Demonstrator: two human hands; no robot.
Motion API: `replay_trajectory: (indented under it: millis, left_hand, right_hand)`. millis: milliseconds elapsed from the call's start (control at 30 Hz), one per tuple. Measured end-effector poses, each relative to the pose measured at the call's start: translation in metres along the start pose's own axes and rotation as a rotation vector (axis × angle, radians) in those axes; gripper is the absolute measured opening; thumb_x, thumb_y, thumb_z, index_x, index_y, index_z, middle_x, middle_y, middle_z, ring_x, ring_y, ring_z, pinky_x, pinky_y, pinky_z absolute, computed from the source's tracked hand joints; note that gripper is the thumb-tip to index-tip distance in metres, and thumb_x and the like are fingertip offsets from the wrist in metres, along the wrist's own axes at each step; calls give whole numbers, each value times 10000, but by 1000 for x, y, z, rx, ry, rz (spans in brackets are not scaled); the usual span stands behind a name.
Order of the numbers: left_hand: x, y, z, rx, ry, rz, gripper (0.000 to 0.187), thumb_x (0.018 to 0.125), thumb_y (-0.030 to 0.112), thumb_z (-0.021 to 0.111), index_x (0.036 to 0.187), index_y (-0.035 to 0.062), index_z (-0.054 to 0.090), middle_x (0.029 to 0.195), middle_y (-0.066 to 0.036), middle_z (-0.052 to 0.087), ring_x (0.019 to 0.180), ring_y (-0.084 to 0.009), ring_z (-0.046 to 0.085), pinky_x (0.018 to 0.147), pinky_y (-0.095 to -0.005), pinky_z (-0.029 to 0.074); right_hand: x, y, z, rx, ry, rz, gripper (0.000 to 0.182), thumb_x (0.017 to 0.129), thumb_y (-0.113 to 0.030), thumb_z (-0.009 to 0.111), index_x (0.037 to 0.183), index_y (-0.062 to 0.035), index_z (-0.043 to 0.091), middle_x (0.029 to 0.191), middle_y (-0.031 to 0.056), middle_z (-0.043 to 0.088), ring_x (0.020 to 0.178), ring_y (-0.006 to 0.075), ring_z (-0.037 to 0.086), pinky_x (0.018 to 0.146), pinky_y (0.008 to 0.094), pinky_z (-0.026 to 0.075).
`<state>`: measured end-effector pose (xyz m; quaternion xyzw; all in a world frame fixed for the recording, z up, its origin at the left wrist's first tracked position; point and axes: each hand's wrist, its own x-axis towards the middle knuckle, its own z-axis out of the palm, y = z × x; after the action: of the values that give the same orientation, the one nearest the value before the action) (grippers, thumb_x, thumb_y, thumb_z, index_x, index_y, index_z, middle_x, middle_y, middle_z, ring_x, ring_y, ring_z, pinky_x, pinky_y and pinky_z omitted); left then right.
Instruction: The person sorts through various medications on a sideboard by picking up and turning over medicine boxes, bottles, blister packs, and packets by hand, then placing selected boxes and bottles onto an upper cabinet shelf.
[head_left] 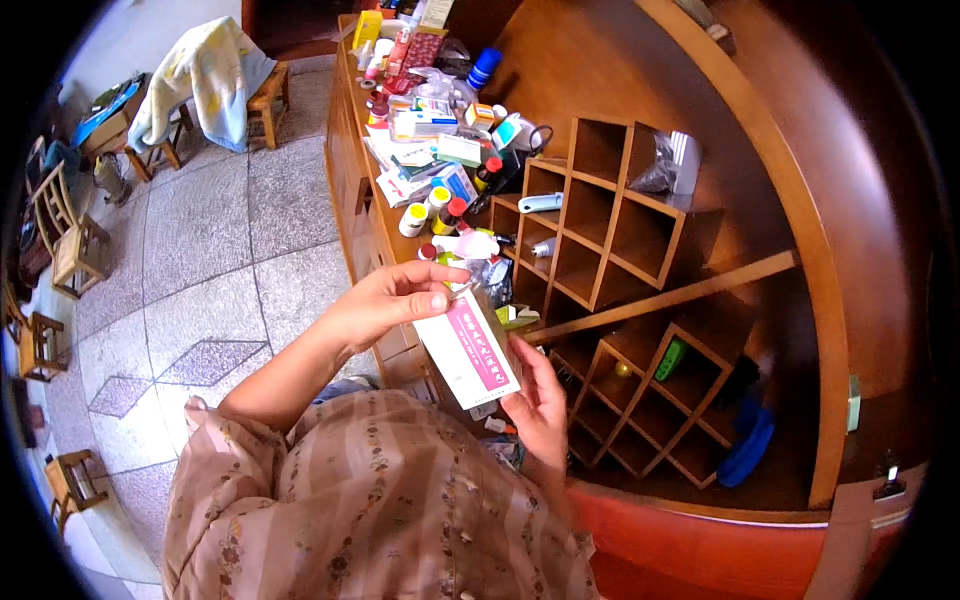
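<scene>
A white box with a pink panel and printed characters (466, 350) is held tilted in front of my body. My left hand (405, 300) pinches its upper end between thumb and fingers, with something small and silvery at the fingertips. Around the box's lower right edge curl the fingers and thumb of my right hand (537, 400). Just beyond the hands, a bottle with a red cap (447, 215) and a white bottle with a yellow label (413, 220) stand on the cluttered wooden cabinet top.
Medicine boxes (423, 118) and a blue-capped can (485, 68) crowd the cabinet. To the right is a wooden lattice shelf (600, 225) holding a green item (671, 358). A wooden chair (70, 235) and a cloth-covered stool (205, 85) stand on the tiled floor at left.
</scene>
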<state>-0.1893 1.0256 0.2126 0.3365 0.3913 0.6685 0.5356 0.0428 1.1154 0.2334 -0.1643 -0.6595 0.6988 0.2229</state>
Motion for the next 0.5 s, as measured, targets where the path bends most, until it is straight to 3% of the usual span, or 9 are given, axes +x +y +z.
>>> replay_trajectory:
  millis: [233, 500]
  left_hand:
    - [5, 13, 13, -27, 12, 56, 407, 806, 332, 697, 1073, 40, 600, 1008, -26, 625, 952, -115, 572, 887, -275, 427]
    - [10, 20, 19, 62, -21, 59, 333, 840, 298, 668, 1035, 35, 611, 999, -36, 634, 952, -117, 575, 863, -275, 444]
  right_hand:
    - [-2, 6, 4, 86, 8, -59, 717, 837, -166, 678, 1377, 42, 256, 1357, 151, 405, 1248, 214, 409, 1038, 338, 304]
    - [-5, 7, 2, 89, -11, -93, 716, 834, -118, 672, 1382, 40, 239, 1347, 152, 413, 1225, 220, 435, 1025, 341, 322]
